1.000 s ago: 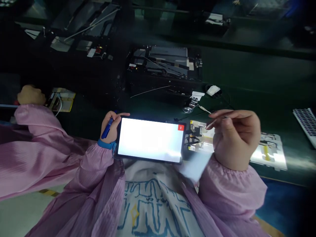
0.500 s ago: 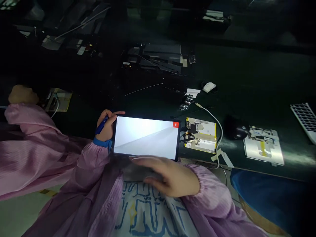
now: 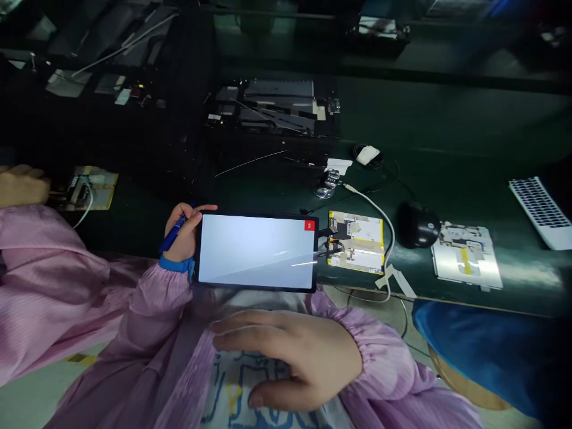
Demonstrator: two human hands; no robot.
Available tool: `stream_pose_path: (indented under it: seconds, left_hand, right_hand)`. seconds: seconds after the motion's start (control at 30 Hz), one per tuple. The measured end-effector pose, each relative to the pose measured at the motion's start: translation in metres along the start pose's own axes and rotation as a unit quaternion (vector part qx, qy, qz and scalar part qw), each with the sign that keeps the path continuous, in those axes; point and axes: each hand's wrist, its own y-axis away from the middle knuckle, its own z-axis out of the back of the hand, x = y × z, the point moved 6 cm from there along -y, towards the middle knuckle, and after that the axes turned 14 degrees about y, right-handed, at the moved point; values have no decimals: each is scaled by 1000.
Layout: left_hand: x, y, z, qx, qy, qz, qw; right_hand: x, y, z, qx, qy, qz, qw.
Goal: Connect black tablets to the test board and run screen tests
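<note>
Black ribbon cables point(image 3: 327, 232) between the lit display panel point(image 3: 257, 253), at centre, and the circuit board point(image 3: 356, 242) at its three o'clock could strain if the panel is pulled toward nine. Left hand point(image 3: 182, 231): fingers closed on the panel's nine-o'clock edge and a blue pen point(image 3: 171, 236). Right hand point(image 3: 304, 354), at six o'clock: fingers half-spread, nothing visibly held.
</note>
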Motion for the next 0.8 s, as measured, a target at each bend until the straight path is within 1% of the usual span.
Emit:
stream_pose_path:
  seconds: [0.03,0.17,0.23,0.27,0.33,0.43,0.47,0.5,0.57,0.63,0.7,0.8]
  left_hand:
    - [0,0,0,3,-2,1,1000]
    - [0,0,1,5,-5,-2,1000]
    - [1,0,1,5,-5,0,1000]
    - [2,0,2,6,-6,1,1000]
    - [2,-1,2,6,-7,-2,1000]
    - [1,-1,1,3,-9,-9,1000]
    - [1,0,1,3,-9,-9,1000]
    - [0,0,1,2,-9,-10,1000]
    - [0,0,1,-1,-10,-15,1000]
    - [0,-1,1,-1,-9,-25,1000]
    - [0,-1,1,6,-4,-31,999]
    - [1,-1,1,13,-1,-29,1000]
  right_hand:
    - [2,0,4,-4,-2,5,1000]
    - [7,1,16,16,-12,19,1000]
    - [4,7,30,-9,-28,1,1000]
    - [-1,12,41,-43,-41,-20,998]
    - [-16,23,68,-144,-69,-73,984]
    - [-42,42,114,-318,-88,-134,934]
    - [-51,47,129,-360,-83,-147,918]
    - [-59,50,141,-386,-75,-161,905]
    - [-74,52,164,-412,-62,-183,890]
    - [-86,52,182,-424,-60,-193,883]
    - [-96,53,196,-425,-44,-211,879]
    - [-106,56,210,-425,18,-257,868]
